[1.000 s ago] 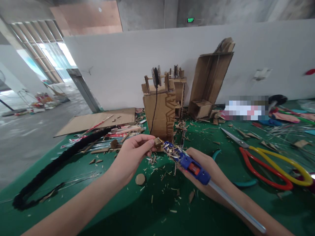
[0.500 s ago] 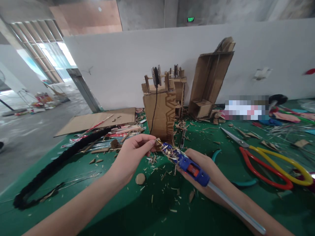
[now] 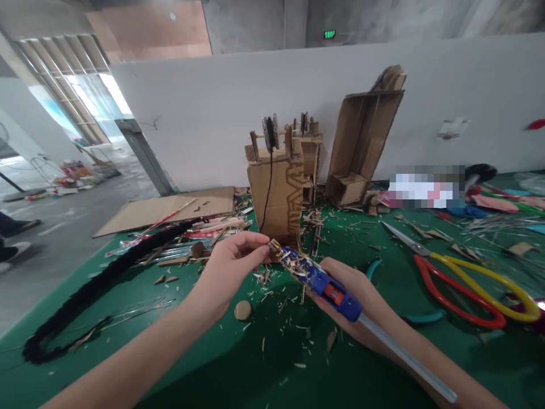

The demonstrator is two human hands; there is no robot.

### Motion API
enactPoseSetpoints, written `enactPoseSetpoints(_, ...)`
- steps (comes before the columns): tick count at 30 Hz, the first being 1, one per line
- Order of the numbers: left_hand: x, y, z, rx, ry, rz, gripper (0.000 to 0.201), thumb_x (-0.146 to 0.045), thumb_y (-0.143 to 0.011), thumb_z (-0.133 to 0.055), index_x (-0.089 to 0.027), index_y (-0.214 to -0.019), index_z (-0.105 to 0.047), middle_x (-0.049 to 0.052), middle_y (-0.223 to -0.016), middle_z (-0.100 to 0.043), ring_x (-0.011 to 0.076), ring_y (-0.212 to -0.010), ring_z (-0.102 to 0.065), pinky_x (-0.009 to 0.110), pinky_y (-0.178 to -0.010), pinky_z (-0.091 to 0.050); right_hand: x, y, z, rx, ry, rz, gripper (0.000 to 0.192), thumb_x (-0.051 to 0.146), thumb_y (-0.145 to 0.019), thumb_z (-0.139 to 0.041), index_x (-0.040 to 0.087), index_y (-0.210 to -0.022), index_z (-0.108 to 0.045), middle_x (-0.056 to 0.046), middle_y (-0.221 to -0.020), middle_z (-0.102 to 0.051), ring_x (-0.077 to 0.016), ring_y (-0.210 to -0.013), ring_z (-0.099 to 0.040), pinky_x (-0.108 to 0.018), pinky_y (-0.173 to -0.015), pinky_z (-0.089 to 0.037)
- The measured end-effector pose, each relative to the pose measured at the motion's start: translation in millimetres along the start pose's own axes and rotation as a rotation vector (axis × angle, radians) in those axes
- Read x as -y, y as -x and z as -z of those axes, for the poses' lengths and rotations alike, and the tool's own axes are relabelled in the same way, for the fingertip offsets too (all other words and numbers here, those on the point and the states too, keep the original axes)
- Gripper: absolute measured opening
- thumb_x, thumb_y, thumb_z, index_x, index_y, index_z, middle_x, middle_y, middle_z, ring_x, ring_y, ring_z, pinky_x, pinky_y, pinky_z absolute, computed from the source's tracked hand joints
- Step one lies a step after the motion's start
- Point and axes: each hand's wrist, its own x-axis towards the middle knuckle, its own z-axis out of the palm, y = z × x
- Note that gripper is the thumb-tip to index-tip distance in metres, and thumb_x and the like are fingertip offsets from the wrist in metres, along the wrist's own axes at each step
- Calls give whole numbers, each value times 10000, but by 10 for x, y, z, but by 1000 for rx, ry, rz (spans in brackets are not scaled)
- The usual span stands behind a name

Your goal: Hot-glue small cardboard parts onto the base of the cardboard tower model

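My right hand [image 3: 340, 284] is wrapped round a blue hot glue gun [image 3: 317, 278], with a long clear glue stick [image 3: 409, 358] out of its back. Scraps of cardboard cling to the gun's front. At its nozzle, my left hand [image 3: 232, 267] pinches a small cardboard piece [image 3: 273, 244], mostly hidden by the fingers and nozzle. Just behind stands a cardboard box tower [image 3: 276, 193] with a spool [image 3: 271, 133] on top. From the spool a black cord [image 3: 269, 190] hangs down to behind my left fingers. A round cardboard disc [image 3: 242, 310] lies below my left hand.
Large scissors [image 3: 430, 254] with red and yellow handles lie right, beside teal-handled pliers [image 3: 421, 318]. A fuzzy black strip [image 3: 106, 275] curves across the left. Behind are a tall cardboard frame [image 3: 361, 142] and a flat cardboard sheet [image 3: 170, 210]. Scraps litter the green table [image 3: 238, 369].
The nozzle and the small piece at my left fingertips have shifted very slightly; both hands stay nearly still. At the far left, a person's feet have come further into view.
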Motion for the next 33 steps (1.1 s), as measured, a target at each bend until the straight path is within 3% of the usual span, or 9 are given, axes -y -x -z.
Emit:
enactPoseSetpoints(12,-21,13,-7,-16,-100,-30,135,-318,-806,-588,-203,-866,-624,-11,-738,-620,99,-670,-539,209,-592,-407,32,1,26,3,-16,-12,102,175,-694,-563,204,-736,-474,10,-698,-540,-117,-625,-540,-201,-545,-383)
enactPoseSetpoints(33,-33,24,-21,-15,-27,-13,107,-294,-799,-594,-207,-857,-614,-5,-785,-631,112,-744,-581,218,-639,-437,5,3,17,11,-12,-15,110,177,-685,-575,205,-738,-484,10,-703,-541,-116,-623,-535,-205,-554,-383)
